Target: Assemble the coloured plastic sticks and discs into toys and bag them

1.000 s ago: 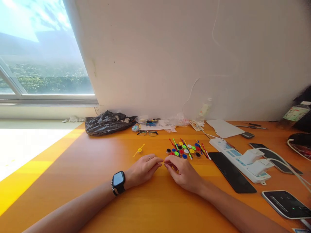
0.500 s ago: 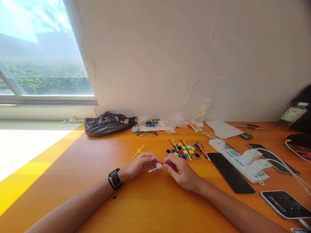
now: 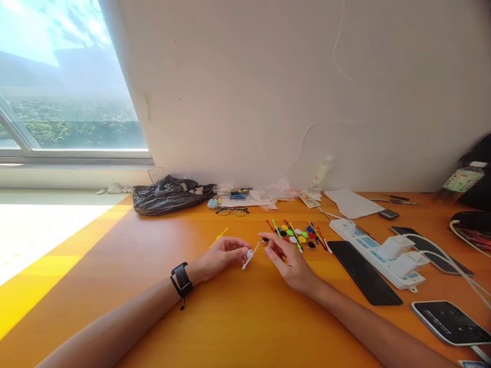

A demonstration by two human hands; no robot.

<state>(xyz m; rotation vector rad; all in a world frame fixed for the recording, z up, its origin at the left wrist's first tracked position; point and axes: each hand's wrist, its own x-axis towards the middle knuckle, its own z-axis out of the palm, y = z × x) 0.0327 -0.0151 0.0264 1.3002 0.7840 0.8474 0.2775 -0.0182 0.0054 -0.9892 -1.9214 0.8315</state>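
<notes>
White spinner pinched in my left hand, low middle of frame; my right hand just beside it, spread a bit.

Bright daylight from the window glares on the table.

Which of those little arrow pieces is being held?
The white arrow, pinched in the left hand. One yellow arrow lies beyond that hand; the others lie in the colourful cluster.
</notes>
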